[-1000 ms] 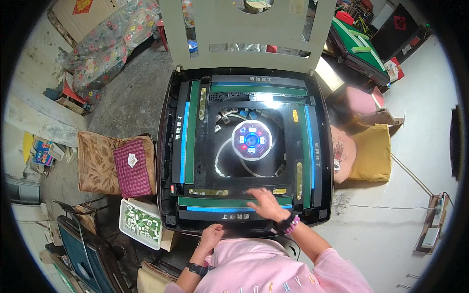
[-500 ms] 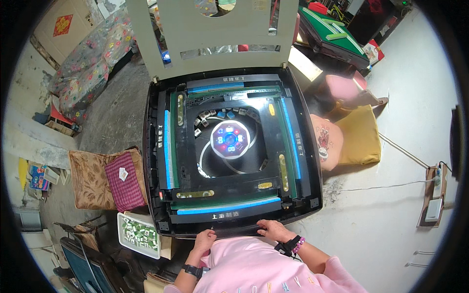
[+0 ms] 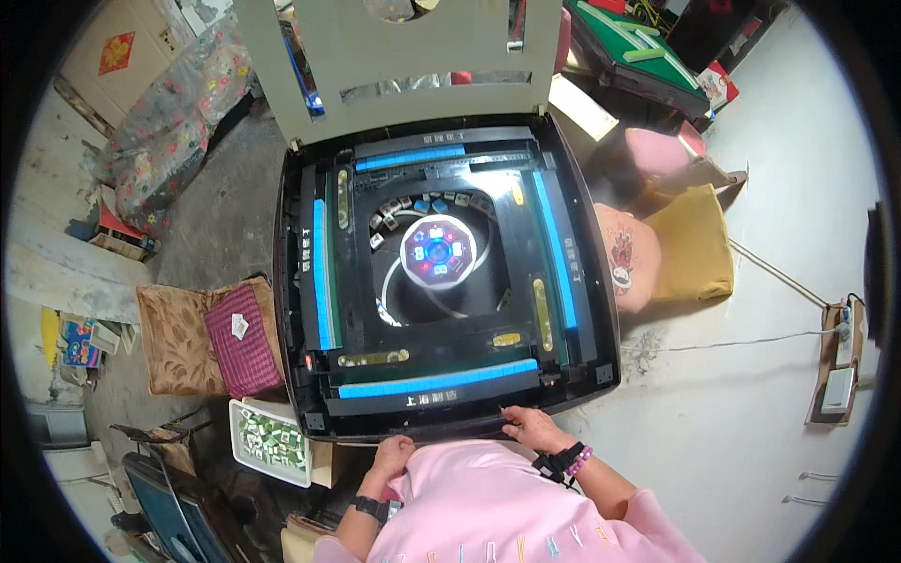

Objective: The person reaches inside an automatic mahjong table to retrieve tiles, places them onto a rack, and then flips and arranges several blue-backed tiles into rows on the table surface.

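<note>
An automatic mahjong table [image 3: 601, 394] stands before me with its top raised and its inner works exposed. Rows of blue-backed tiles [image 3: 439, 377] line all four sides. In the central well, several loose tiles [image 3: 390, 218] lie around the round lit control disc [image 3: 438, 251]. My left hand [image 3: 393, 456] is at the table's near edge, left of the middle, its fingers curled in against the rim. On the same edge, further right, my right hand [image 3: 533, 430] rests with its fingers loosely extended and apart. No tile is visible in either hand.
A white bin [image 3: 302, 476] of green-and-white tiles stands at the table's near left corner. Beside it is a chair with a purple checked cushion [image 3: 241, 340]. The upright grey panel [image 3: 328, 70] rises at the far side. Yellow-draped seating [image 3: 693, 251] stands right, near the wall.
The whole view has shifted, so the table sits slightly higher in it. Both hands stay at the near edge, with hardly any movement against it.
</note>
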### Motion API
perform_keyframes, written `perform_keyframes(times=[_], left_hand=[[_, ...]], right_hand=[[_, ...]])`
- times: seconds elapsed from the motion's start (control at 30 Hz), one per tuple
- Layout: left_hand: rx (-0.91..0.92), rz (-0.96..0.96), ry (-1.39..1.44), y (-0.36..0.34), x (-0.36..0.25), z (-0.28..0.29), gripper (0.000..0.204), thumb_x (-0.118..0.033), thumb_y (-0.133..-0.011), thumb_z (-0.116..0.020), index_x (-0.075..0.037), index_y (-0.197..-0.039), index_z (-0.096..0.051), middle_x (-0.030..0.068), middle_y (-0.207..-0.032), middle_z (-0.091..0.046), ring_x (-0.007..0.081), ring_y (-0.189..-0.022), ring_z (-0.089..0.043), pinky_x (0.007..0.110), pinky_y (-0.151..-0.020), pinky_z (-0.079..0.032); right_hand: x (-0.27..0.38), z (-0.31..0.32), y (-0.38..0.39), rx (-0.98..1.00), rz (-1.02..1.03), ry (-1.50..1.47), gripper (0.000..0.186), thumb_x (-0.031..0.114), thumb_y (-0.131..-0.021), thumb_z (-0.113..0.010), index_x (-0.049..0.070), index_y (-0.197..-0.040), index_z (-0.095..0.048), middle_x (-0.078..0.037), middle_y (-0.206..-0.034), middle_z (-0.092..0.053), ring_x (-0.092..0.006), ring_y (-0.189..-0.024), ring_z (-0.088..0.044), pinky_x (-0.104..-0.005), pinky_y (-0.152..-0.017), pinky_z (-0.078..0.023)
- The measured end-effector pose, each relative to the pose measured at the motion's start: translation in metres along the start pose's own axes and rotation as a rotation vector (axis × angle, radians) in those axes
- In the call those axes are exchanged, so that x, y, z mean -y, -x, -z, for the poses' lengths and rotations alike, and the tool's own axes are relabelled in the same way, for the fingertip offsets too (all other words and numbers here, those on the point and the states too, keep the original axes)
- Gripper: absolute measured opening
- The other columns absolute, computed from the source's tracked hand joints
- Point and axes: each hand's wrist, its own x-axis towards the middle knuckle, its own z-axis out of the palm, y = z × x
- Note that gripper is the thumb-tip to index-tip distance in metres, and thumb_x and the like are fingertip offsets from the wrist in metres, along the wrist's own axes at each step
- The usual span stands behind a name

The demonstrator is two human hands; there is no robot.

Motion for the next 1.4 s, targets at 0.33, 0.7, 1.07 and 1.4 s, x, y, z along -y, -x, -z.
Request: perform_keyframes(times=[0.33, 0.7, 1.07, 1.4], left_hand=[[-0.006, 0.02, 0.07, 0.004, -0.009, 0.002, 0.03, -0.024, -0.08, -0.062, -0.005, -0.1, -0.07, 0.02, -0.093, -0.069, 0.0329, -0.089, -0.067, 0.039, -0.082, -0.052], [-0.087, -0.029, 0.113, 0.001, -0.017, 0.022, 0.025, -0.017, -0.079, -0.064, -0.004, -0.101, -0.068, 0.0148, -0.09, -0.07, 0.0265, -0.084, -0.068, 0.036, -0.078, -0.054], [-0.574, -0.298, -0.141, -0.005, -0.036, 0.09, 0.039, -0.006, -0.07, -0.075, -0.005, -0.106, -0.06, 0.0113, -0.112, -0.058, 0.0321, -0.11, -0.052, 0.04, -0.095, -0.044], [-0.59, -0.206, -0.35, -0.041, -0.041, 0.129, 0.088, -0.011, -0.06, -0.086, -0.008, -0.135, -0.04, 0.0175, -0.146, -0.028, 0.0389, -0.136, -0.026, 0.051, -0.109, -0.028]], right_hand=[[0.004, 0.004, 0.004, 0.043, -0.048, -0.022, 0.041, 0.023, -0.087, -0.064, 0.001, -0.121, -0.059, -0.018, -0.112, -0.066, -0.032, -0.106, -0.063, -0.0386, -0.091, -0.049], [0.007, 0.005, 0.002, 0.062, -0.059, -0.012, 0.041, 0.023, -0.087, -0.064, 0.001, -0.121, -0.059, -0.019, -0.112, -0.066, -0.0328, -0.106, -0.062, -0.0392, -0.091, -0.049], [0.004, 0.023, -0.011, -0.272, -0.01, 0.112, 0.057, 0.016, -0.078, -0.076, 0.005, -0.129, -0.052, -0.018, -0.121, -0.059, -0.0341, -0.113, -0.054, -0.0402, -0.098, -0.044], [-0.034, 0.025, -0.063, -0.501, 0.052, 0.338, 0.094, 0.008, -0.063, -0.084, 0.006, -0.14, -0.031, -0.021, -0.14, -0.036, -0.0411, -0.128, -0.035, -0.0467, -0.107, -0.033]])
